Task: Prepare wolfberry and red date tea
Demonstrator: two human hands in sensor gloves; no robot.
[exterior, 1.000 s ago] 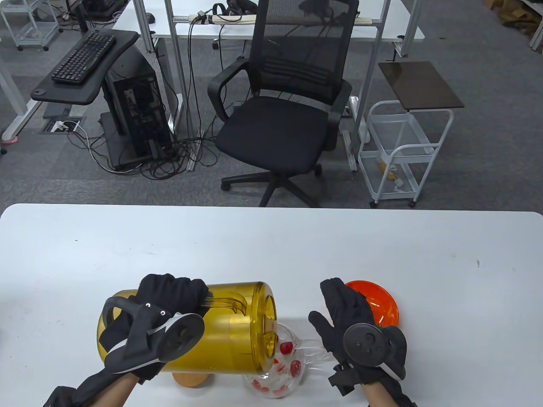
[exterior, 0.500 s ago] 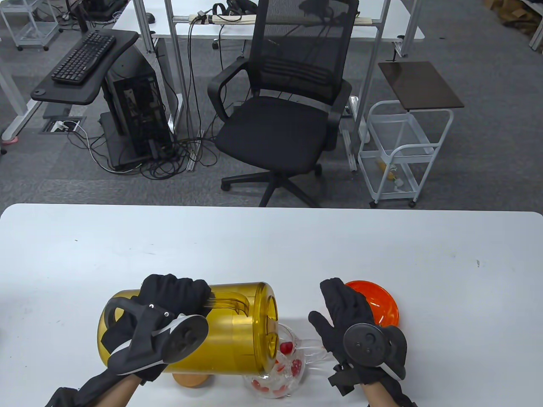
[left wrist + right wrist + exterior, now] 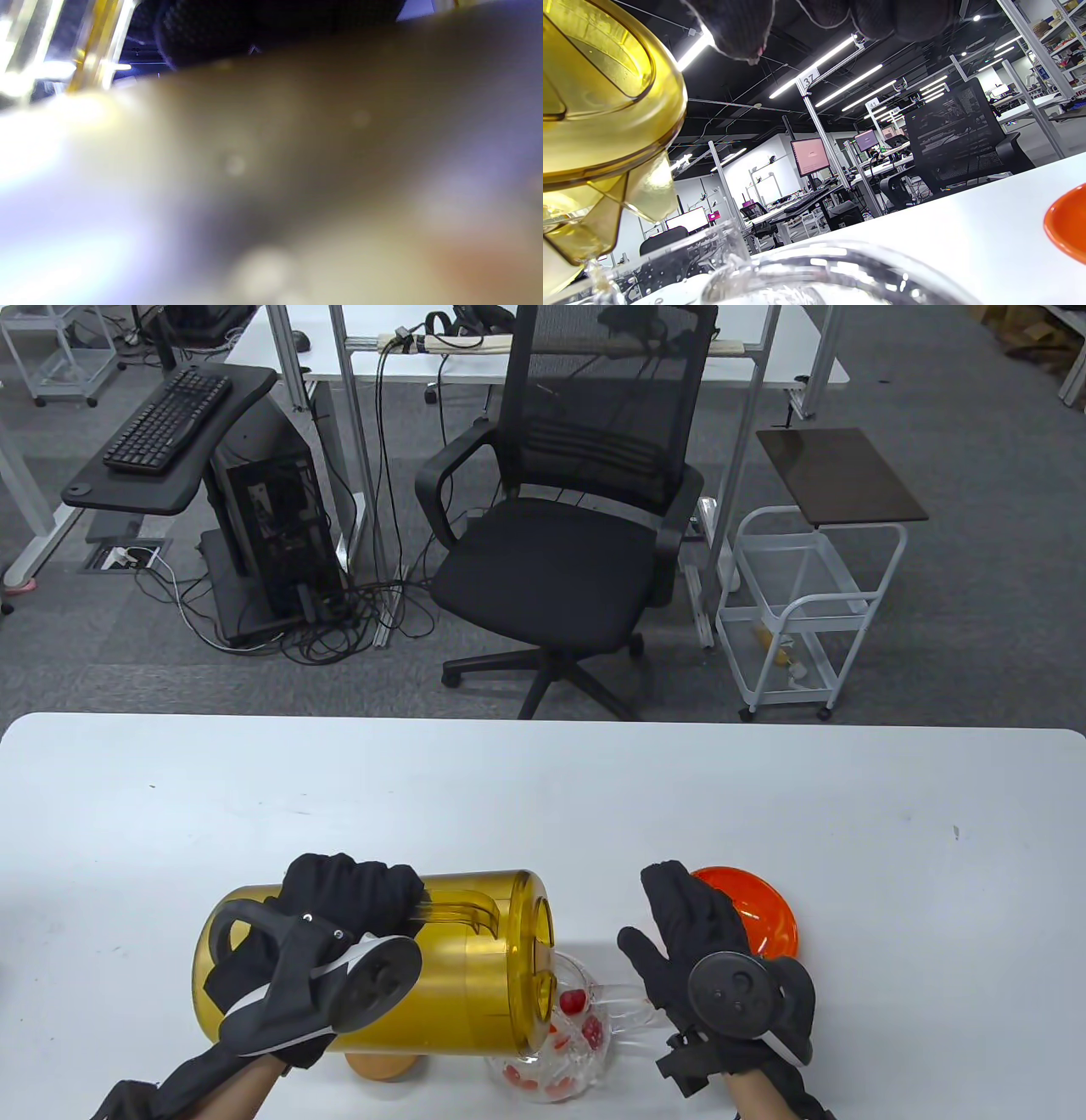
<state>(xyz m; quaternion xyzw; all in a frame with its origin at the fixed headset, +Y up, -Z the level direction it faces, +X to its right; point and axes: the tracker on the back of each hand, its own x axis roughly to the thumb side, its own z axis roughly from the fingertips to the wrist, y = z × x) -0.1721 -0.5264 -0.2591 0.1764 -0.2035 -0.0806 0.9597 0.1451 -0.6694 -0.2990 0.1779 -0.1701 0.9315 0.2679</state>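
Note:
My left hand (image 3: 373, 895) grips the handle of a yellow see-through pitcher (image 3: 458, 976) and holds it tipped on its side, spout down over a clear glass teapot (image 3: 551, 1065). The teapot holds water and red fruit pieces (image 3: 574, 1001). In the right wrist view the pitcher's spout (image 3: 598, 178) drips a thin stream into the teapot's rim (image 3: 818, 262). My right hand (image 3: 679, 916) is open, fingers stretched forward, just right of the teapot's handle (image 3: 628, 1005). The left wrist view shows only the blurred pitcher wall (image 3: 254, 169).
An orange plate (image 3: 768, 916) lies on the white table (image 3: 543, 797) just beyond my right hand; it also shows in the right wrist view (image 3: 1067, 224). A round wooden lid (image 3: 382, 1065) lies under the pitcher. An office chair (image 3: 560, 551) stands beyond the table's far edge.
My left hand has rolled slightly, tipping the pitcher a little further. The right hand has not moved.

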